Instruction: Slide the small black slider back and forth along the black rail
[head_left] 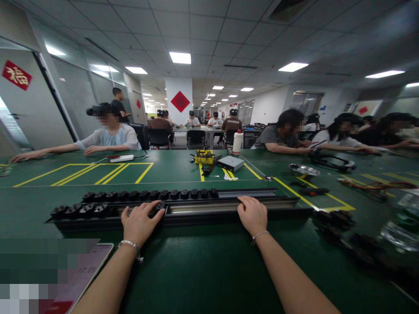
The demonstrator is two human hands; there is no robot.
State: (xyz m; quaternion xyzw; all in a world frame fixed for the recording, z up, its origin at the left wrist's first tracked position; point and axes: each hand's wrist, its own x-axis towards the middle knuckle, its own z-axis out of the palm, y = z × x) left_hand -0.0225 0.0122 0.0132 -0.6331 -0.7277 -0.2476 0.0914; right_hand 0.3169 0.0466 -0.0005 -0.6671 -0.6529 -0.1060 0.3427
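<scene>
A long black power track [203, 209] lies crosswise in front of me, its open channel showing a pale metal strip. My left hand [140, 222] is closed around a round black socket module [160, 206] on the track, thumb and fingers to either side. Further right, my right hand [253, 214] grips the same track with bent fingers; its fingertips are partly hidden. Several black socket modules [87, 211] sit at the track's left end. Just behind runs a second black track [248, 192], carrying a row of similar modules [153, 195].
A phone [87, 272] lies by my left forearm. More black modules [334, 224] and a clear plastic bottle [402, 218] are at right. Beyond are a metal bowl [303, 170], a grey box [231, 163] and a white bottle [238, 140]. People sit around the green table [203, 270].
</scene>
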